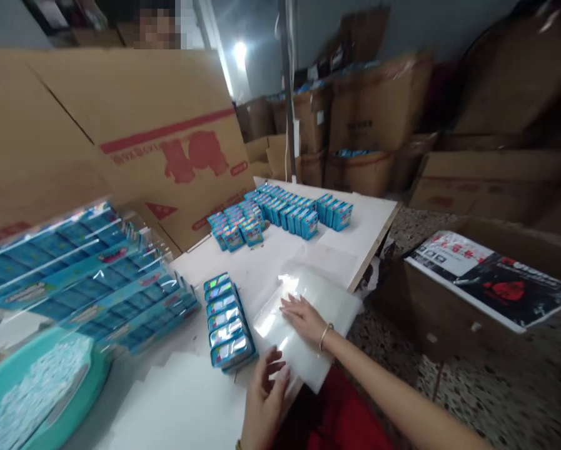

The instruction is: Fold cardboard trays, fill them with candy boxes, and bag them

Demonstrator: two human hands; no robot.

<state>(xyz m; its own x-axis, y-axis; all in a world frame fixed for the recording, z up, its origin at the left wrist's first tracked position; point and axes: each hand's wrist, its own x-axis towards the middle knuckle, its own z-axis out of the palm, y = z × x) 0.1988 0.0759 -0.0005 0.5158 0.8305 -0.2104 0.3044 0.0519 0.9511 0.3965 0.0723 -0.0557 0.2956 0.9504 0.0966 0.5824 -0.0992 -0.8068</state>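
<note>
A stack of clear plastic sheets or bags [324, 297] lies at the table's near edge, partly over it. My right hand [303, 320], with a bracelet at the wrist, rests flat on the stack, fingers stretched out. Just to the left, my left hand [268, 384] hovers by the stack's lower corner, fingers curved and apart with nothing seen between them. Beside it stands a row of small blue boxes [231, 347] with shiny tops, set close together.
Wrapped blue packs [83, 269] are piled at the left behind a turquoise basin [97, 369] of small pale pieces. More blue boxes [303, 222] stand in rows at the back. A big carton [167, 144] walls the far left; a carton with a printed sheet [500, 281] is right.
</note>
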